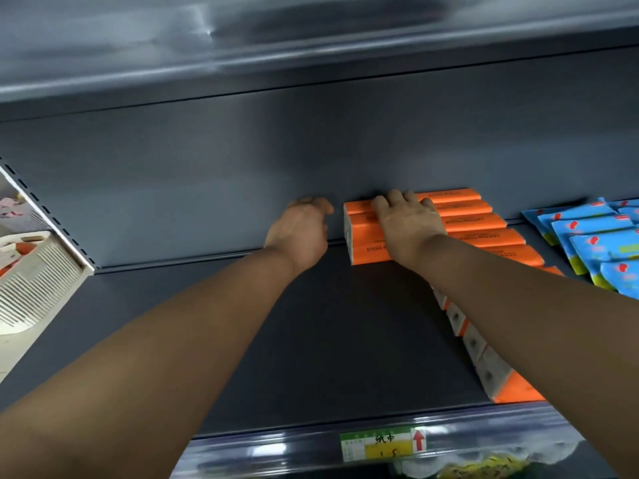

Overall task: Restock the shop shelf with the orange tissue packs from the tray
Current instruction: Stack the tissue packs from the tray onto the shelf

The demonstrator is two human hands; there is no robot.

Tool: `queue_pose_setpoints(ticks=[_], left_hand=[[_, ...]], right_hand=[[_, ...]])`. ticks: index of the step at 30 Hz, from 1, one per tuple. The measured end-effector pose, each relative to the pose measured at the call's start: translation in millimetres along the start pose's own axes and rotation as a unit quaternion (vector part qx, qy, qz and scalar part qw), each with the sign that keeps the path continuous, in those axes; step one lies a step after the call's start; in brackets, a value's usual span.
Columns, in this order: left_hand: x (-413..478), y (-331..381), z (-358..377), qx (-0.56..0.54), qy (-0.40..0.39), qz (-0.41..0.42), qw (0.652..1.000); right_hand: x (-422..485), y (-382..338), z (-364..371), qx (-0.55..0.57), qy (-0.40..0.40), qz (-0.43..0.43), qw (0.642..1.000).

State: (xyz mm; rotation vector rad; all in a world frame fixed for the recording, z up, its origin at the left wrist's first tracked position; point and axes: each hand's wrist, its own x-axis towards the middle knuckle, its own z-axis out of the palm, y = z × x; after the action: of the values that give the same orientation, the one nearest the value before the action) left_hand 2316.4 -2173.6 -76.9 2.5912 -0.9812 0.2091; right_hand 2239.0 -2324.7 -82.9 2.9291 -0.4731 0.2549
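Several orange tissue packs [484, 224] shelved; right hand [408, 221] atop, left hand [300, 231] beside

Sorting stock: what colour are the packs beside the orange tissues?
Blue packs, red marks; head view.

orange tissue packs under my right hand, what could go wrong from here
The orange tissue packs under the right hand end the row with bare shelf to their left; once that hand lifts they may tip that way, as the left hand seems not to touch them. The right forearm also crosses low over the front packs near the shelf edge, so drawing back could knock one off.
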Motion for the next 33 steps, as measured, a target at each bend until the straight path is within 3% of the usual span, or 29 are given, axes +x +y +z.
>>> queue_pose_setpoints(ticks=[13, 20, 22, 29, 33], left_hand=[[-116.4, 45.2, -54.7, 0.026, 0.002, 0.033, 0.999], [-240.2, 60.0, -31.8, -0.004, -0.042, 0.068, 0.997], [-274.0, 57.3, -10.7, -0.005, -0.068, 0.066, 0.996], [-369.5, 38.4, 61.4, -0.021, -0.210, -0.017, 0.977], [-386.6, 35.4, 84.3, -0.010, -0.271, -0.051, 0.961]], right_hand=[[-150.7, -16.7, -51.3, 0.036, 0.070, -0.064, 0.995], [-272.5, -27.6, -16.4, 0.109, 0.120, -0.128, 0.978], [-302.8, -31.3, 3.1, 0.112, 0.088, -0.127, 0.982], [-387.2, -45.1, 75.1, 0.106, -0.139, -0.111, 0.978], [-403.2, -46.0, 98.5, 0.108, -0.208, -0.095, 0.967]])
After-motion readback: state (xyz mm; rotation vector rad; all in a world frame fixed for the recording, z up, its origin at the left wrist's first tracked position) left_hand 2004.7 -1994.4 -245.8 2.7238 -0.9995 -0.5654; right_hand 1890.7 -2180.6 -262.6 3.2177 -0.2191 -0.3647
